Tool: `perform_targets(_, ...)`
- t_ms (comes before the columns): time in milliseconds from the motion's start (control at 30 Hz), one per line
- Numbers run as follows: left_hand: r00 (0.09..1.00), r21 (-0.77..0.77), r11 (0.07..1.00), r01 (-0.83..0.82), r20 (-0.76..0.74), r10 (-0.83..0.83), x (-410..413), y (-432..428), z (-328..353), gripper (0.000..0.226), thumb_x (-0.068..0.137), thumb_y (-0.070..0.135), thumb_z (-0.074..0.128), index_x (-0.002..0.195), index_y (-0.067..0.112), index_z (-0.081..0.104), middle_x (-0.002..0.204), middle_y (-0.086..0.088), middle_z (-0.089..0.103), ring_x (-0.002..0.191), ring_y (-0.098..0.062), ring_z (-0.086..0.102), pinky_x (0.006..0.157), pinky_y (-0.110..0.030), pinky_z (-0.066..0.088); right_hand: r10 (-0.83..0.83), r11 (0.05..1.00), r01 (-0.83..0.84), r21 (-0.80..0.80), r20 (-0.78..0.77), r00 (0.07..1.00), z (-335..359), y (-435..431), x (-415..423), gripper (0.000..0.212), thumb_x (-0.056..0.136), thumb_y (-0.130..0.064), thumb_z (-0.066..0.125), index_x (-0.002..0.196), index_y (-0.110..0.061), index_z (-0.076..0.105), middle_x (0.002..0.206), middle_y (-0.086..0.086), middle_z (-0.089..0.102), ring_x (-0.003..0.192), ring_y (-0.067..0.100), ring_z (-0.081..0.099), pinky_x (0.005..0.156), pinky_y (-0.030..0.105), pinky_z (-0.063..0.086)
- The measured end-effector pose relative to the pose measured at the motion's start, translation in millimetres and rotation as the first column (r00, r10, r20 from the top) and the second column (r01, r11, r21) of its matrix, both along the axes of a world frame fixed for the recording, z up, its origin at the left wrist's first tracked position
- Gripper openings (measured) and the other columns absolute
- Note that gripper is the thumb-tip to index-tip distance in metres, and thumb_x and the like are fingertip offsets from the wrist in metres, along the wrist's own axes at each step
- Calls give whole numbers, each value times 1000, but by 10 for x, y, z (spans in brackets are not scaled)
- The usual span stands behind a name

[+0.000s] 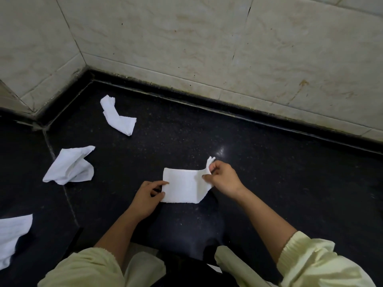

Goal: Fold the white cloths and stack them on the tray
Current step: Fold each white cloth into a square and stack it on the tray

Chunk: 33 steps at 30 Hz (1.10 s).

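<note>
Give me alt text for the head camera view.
A person's left hand and right hand fold a white cloth on a dark counter. Three crumpled cloths lie to the left; no tray is visible.

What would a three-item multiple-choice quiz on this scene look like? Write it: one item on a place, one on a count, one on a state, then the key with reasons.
1. Where does the crumpled cloth farthest from the person lie?
A. near the wall corner
B. on a tray
C. on the person's lap

2. How many white cloths show in all?
A. two
B. four
C. six

3. What state is the cloth in the hands in?
A. rolled into a ball
B. hanging in the air
C. partly folded flat on the dark counter

Key: 1 A, the far cloth lies by the corner. 2 B, with it the middle cloth, the edge cloth and the held cloth. 3 C, left hand and right hand pinch its sides on the counter.
</note>
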<state>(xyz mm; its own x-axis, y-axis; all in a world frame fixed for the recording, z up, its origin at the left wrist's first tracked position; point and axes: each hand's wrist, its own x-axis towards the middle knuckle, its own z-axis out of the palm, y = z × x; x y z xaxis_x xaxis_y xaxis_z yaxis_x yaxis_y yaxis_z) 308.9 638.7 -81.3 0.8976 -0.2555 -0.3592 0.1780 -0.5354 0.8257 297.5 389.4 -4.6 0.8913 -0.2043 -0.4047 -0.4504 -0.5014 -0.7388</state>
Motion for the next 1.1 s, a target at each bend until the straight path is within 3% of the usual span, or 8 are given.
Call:
perform_targets(300, 1000, -8, 1000, -7, 20, 7, 11, 42, 9, 39, 87, 9, 66, 121, 27, 59, 110, 0, 50, 90, -9, 54, 79, -14, 47, 143, 990, -144, -7, -64, 988, -189, 683, 182, 14, 84, -18, 66, 94, -15, 56, 90, 8, 67, 71, 17, 61, 67, 29, 50)
perform_targets(467, 1000, -33, 999, -16, 4, 16, 27, 59, -12, 37, 86, 9, 66, 117, 28, 60, 106, 0, 51, 88, -10, 56, 72, -10, 43, 164, 986, -165, 5, -146, 976, -349, 906, 217, 13, 86, -18, 61, 94, -18, 50, 79, 3, 64, 70, 18, 61, 76, 33, 51)
perform_targets(600, 1000, -37, 999, -21, 7, 21, 38, 59, -27, 30, 89, 10, 63, 115, 26, 61, 104, 0, 51, 85, -11, 57, 72, -10, 44, 182, 982, -187, -14, -172, 968, -434, 984, 204, 13, 85, -16, 58, 93, -19, 49, 86, 6, 65, 79, 19, 60, 74, 29, 47)
perform_targets(767, 997, -55, 996, -71, -40, 69, 59, 47, -17, 20, 97, 25, 53, 114, 22, 62, 108, -2, 53, 94, -17, 62, 85, -31, 54, 201, 979, -204, 1, -188, 961, -511, 1027, 161, 18, 86, -25, 64, 98, -19, 51, 99, 6, 68, 93, 21, 65, 75, 28, 48)
perform_targets(833, 995, -46, 995, -91, -53, 89, 64, 30, 4, 23, 97, 30, 53, 116, 21, 62, 109, -2, 54, 93, -14, 62, 85, -31, 53, 207, 978, -204, 31, -182, 961, -521, 1012, 149, 21, 85, -28, 66, 100, -19, 54, 100, 6, 69, 91, 19, 65, 77, 28, 50)
perform_targets(933, 993, -34, 994, -108, -52, 106, 60, 3, 22, 23, 92, 31, 62, 113, 21, 61, 104, -2, 54, 85, -12, 59, 75, -20, 49, 195, 978, -180, 103, -165, 967, -476, 928, 134, 21, 85, -27, 67, 101, -15, 58, 89, 2, 66, 77, 14, 63, 69, 23, 48)
perform_targets(1033, 994, -8, 996, -88, -71, 88, 83, 2, 52, 31, 86, 18, 69, 115, 21, 59, 103, -4, 56, 79, -11, 57, 66, -14, 45, 99, 991, -85, 106, -137, 986, -436, 726, 122, 9, 86, -16, 63, 94, -13, 63, 81, -1, 64, 68, 11, 62, 66, 24, 50)
perform_targets(1100, 992, 5, 997, -82, -92, 82, 120, 21, 93, 33, 84, 17, 71, 113, 24, 57, 102, -4, 59, 83, -13, 60, 69, -18, 47, -2, 995, 13, 96, -119, 993, -418, 547, 104, 7, 86, -9, 59, 82, -12, 63, 75, 1, 65, 67, 15, 62, 67, 29, 53)
